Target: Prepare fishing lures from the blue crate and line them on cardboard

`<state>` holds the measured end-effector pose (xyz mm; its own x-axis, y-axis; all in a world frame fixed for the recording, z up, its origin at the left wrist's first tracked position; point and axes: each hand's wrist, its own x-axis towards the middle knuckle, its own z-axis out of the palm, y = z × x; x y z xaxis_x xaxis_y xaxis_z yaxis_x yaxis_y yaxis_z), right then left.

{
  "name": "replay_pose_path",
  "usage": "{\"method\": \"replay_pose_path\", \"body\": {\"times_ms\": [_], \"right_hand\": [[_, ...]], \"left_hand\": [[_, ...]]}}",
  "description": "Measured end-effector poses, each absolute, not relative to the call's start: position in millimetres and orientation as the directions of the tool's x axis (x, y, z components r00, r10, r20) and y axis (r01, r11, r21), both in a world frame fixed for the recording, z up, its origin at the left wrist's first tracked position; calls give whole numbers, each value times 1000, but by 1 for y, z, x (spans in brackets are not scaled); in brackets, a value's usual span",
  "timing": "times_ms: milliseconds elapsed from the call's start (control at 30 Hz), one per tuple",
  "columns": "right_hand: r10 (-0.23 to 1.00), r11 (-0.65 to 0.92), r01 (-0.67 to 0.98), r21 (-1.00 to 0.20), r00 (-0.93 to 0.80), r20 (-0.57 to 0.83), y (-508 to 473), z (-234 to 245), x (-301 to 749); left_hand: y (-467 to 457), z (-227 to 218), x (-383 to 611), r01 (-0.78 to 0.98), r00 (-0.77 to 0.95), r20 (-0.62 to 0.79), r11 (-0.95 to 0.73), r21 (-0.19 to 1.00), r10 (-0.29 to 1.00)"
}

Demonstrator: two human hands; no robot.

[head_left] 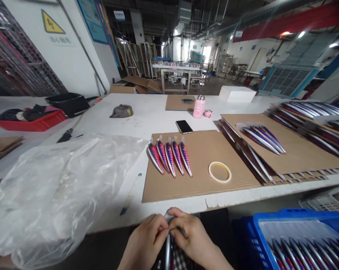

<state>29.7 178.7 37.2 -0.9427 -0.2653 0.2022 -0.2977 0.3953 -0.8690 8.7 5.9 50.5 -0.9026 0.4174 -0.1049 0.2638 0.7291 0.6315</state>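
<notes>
Both hands meet at the bottom centre, below the table's front edge. My left hand [146, 240] and my right hand [192, 236] are pinched closed on the top end of one fishing lure [167, 252], which hangs between them, silver and purple. On the cardboard sheet [203, 187] just ahead lie several red, purple and silver lures [169, 156] side by side, with a roll of tape [220, 172] to their right.
A large clear plastic bag [53, 195] covers the table's left. A blue crate [296, 240] of lures sits at the lower right. More cardboard sheets with lures [263, 139] stack on the right. A phone [184, 126], pink bottle [199, 107], grey cap [121, 111] and red tray [28, 122] lie farther back.
</notes>
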Motion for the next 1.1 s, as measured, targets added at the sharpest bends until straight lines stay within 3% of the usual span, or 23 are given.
{"method": "replay_pose_path", "body": {"times_ms": [133,233,333,433,633,800,933,1100], "right_hand": [[-216,376,-305,-875,-947,237,176,34,31],[-188,369,-340,-865,-939,288,172,32,32],[-175,370,-347,-862,-937,302,170,32,34],[-150,366,-337,-867,-941,303,170,31,35],[-102,376,-330,-866,-943,315,168,25,34],[-31,464,-280,-841,-953,300,170,15,36],[-123,536,-333,-776,-940,318,174,13,38],[-136,506,-240,-828,-971,199,175,22,39]], "left_hand": [[3,49,8,293,-892,-79,702,649,445],[-2,41,7,364,-876,32,617,698,481],[-4,31,6,357,-913,126,612,706,388],[-4,27,7,333,-930,134,634,698,341],[-4,31,10,406,-879,130,576,709,459],[-1,28,15,368,-906,151,559,743,397],[3,26,17,353,-914,168,520,778,368],[3,26,18,349,-918,174,515,783,357]]}}
